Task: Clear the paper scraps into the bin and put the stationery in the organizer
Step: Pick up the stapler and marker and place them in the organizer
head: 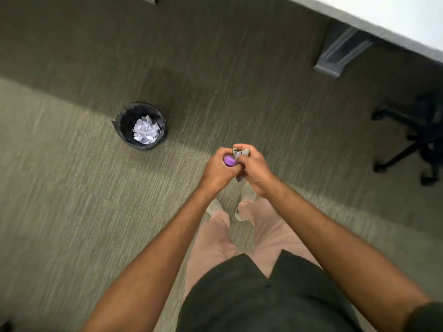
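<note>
Both forearms run up from the bottom edge and meet mid-frame, hands pressed together above the carpet [72, 212], person standing, dark shirt hem and light trousers below. Left hand [219, 171] has fingers curled round a purple object [229, 161], only its rounded end showing, can't tell what item it is. Right hand [254, 170] fingers curled too, pinching small pale bits [242, 153] at the top, with another bit poking out below the palm; too blurred to say if it's paper or stationery. Knuckles of the two hands touching. Black bin [141, 125] sits on the floor to the upper left of the hands, well apart from them, open top, crumpled white paper scraps [146, 130] already inside. Open carpet between hands and bin. Desk edge [383, 29] cuts the top-right corner with a grey leg foot [335, 56] under it; office chair base [412, 140] at the right edge, well clear of the hands. Organizer not in view
</note>
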A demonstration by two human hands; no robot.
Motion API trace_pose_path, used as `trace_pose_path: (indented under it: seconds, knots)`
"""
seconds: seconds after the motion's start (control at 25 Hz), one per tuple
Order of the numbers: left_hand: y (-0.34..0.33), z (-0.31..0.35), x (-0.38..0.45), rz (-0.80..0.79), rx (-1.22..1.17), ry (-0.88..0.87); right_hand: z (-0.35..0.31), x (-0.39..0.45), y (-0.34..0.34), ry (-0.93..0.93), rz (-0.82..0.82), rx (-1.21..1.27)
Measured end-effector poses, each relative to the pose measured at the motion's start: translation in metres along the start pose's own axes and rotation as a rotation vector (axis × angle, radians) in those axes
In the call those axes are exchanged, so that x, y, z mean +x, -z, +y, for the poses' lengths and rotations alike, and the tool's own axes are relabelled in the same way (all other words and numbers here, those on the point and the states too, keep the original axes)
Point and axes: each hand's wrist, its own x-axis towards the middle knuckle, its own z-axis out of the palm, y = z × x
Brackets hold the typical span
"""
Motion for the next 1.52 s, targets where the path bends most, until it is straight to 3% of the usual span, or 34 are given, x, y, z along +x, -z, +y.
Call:
trace_pose_path:
  seconds: [0.28, 0.56, 0.76, 1.04, 1.16, 1.52]
  knots:
    - [-0.046, 0.125, -0.022, -0.104, -0.192, -0.023, -0.091, -0.041, 0.081, 0.134, 0.031, 0.201]
    - [-0.139, 0.261, 0.026, -0.241, -0.429, -0.056, -0.193, -0.019, 0.224, 0.291, 0.053, 0.276]
    - [-0.222, 0.347, 0.059, -0.22, -0.437, -0.143, -0.262, 0.0, 0.332, 0.357, 0.097, 0.336]
    - [-0.301, 0.431, 0.114, -0.22, -0.153, -0.206, -0.34, 0.026, 0.428, 0.428, 0.201, 0.485]
    - [-0.322, 0.465, 0.144, -0.251, -0.042, -0.271, -0.371, 0.045, 0.457, 0.441, 0.261, 0.436]
    - [-0.355, 0.561, 0.246, -0.312, 0.028, -0.451, -0.492, 0.116, 0.516, 0.532, 0.433, 0.337]
